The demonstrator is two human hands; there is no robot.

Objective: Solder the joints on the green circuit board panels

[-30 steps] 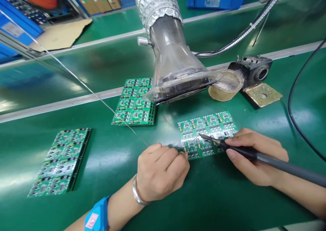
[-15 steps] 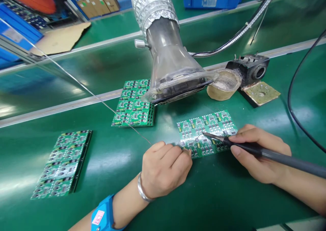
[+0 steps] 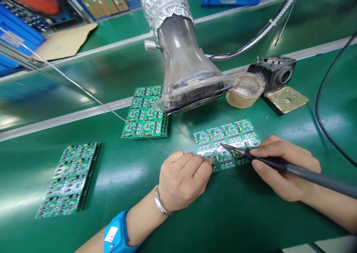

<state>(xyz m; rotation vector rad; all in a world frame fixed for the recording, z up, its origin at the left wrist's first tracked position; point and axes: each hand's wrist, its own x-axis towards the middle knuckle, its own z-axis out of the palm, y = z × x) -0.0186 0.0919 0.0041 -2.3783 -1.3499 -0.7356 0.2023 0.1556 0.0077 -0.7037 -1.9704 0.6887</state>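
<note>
My right hand [image 3: 287, 169] is closed around the handle of a soldering iron [image 3: 272, 163]. The iron's tip rests on or just over a green circuit board panel [image 3: 231, 134] lying flat on the bench. At the panel's lower left corner my left hand [image 3: 185, 180] is closed on solder wire [image 3: 158, 146]. The wire trails up and left from this fist, and its short end points over the board toward the iron's tip. On my left wrist are a silver bangle [image 3: 161, 202] and a blue strap [image 3: 118, 230]. My left fingertips are partly hidden.
A fume extractor nozzle [image 3: 184, 67] hangs just beyond the panel. Stacked boards stand behind it [image 3: 145, 115] and at the left [image 3: 68, 178]. A round tub [image 3: 242, 96] and a soldering iron stand [image 3: 275, 74] with a sponge tray [image 3: 287, 99] sit at the back right.
My left hand has shifted slightly right, toward the board, with the solder wire. The right hand and iron stay nearly still, the tip at about the same spot.
</note>
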